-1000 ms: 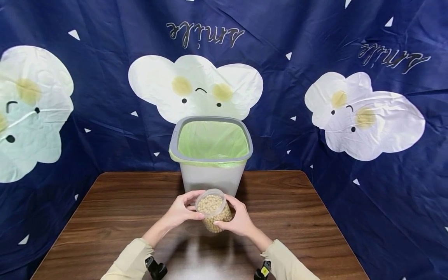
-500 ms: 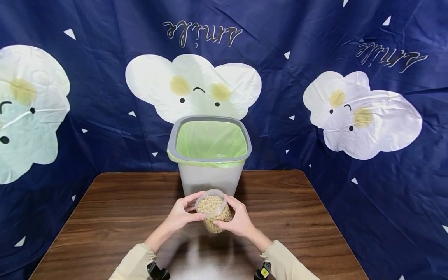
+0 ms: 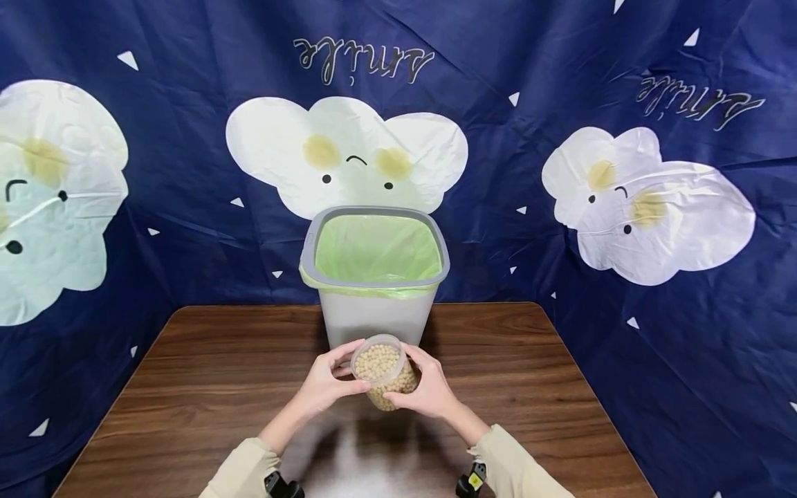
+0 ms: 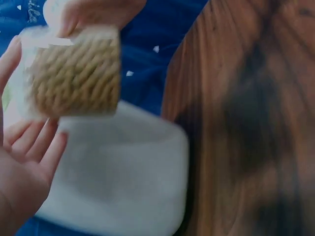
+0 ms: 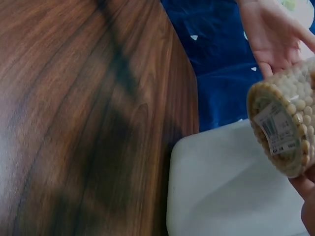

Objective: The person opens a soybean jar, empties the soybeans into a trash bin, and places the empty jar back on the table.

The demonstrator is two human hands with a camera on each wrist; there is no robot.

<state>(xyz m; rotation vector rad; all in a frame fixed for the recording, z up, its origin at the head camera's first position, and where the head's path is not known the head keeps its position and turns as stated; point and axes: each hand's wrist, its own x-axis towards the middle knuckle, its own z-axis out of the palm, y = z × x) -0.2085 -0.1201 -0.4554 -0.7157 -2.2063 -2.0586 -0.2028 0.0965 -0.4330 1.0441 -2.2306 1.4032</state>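
Note:
A clear plastic jar [image 3: 394,389] full of pale round beans is held up between both hands, its round top tilted toward the head camera. My left hand [image 3: 320,384] grips it near the rim, thumb in front and fingers behind. Lower on the other side, my right hand [image 3: 429,389] holds the jar's body with its thumb across the front. In the left wrist view the jar [image 4: 74,73] lies sideways between the hands. A white barcode label [image 5: 274,129] shows on its base in the right wrist view, raised off the tabletop.
Right behind the jar stands a light grey trash bin [image 3: 373,311] with a grey rim and a green liner [image 3: 376,249]. It sits at the back of the brown wooden table [image 3: 510,373]. A blue cloth [image 3: 498,159] with cloud prints surrounds the table.
Both hands have shifted the jar slightly to the right and a little upward, and it leans a bit more. The grip looks the same. The bin stays in place.

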